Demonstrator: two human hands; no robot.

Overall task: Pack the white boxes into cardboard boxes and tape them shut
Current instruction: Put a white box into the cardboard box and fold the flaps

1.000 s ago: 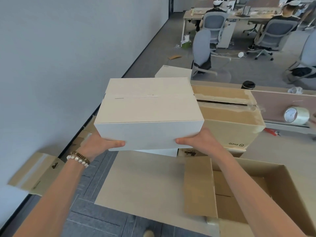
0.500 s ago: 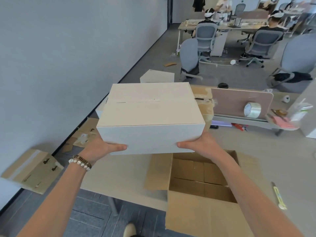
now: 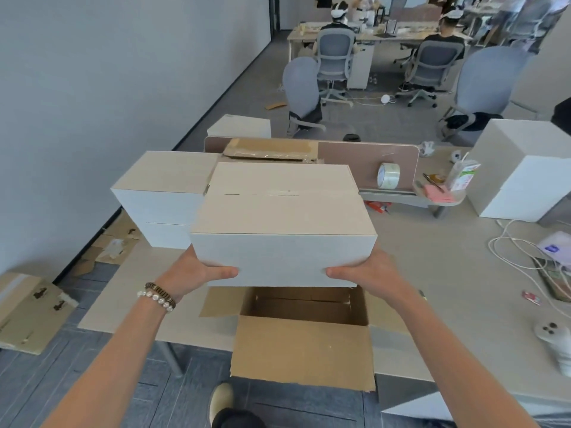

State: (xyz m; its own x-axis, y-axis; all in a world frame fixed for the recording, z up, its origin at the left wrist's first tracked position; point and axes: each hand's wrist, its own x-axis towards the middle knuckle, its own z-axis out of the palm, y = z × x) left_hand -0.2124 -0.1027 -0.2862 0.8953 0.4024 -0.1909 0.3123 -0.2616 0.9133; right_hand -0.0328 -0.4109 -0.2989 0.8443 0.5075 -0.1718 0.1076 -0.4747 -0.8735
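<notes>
White card filled both grips: the left hand (image 3: 197, 271) and right hand (image 3: 369, 274) clasped the white box (image 3: 282, 225) by its lower corners, directly above the open cardboard box (image 3: 304, 338). Keeping it level and square to the opening would let it drop in cleanly.

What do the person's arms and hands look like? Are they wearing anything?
Both arms are bare, with no sleeves showing, and there are no gloves. The left hand has two bracelets at its wrist: one of round white beads like pearls, one of dark and gold beads. The right hand has nothing on it or its wrist.
</notes>
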